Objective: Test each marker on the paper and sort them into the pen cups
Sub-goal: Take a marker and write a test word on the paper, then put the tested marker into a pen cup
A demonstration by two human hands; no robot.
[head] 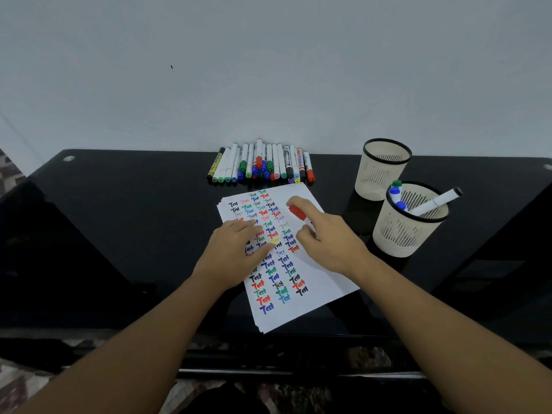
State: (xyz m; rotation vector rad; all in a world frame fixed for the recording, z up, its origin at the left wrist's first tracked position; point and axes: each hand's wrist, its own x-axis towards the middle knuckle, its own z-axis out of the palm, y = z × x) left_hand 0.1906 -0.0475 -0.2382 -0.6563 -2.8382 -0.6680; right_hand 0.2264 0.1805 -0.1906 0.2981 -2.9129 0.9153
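Left hand [236,249] presses flat on the paper [313,282]; right hand [325,237] grips a red marker [298,213].

The table [119,234] is showing a glossy black top, smooth like glass, and it is mirroring the pen cups and the wall. The paper [322,282] is lying matt and white, a thin stack of smooth sheets carrying inked words in many colours. The near pen cup [400,234] and the far pen cup [379,174] are looking like cream plastic with slotted walls and black rims. The markers [260,162] at the back are showing smooth white plastic barrels with coloured caps, slightly shiny. The red marker [298,213] is showing a satin plastic cap.
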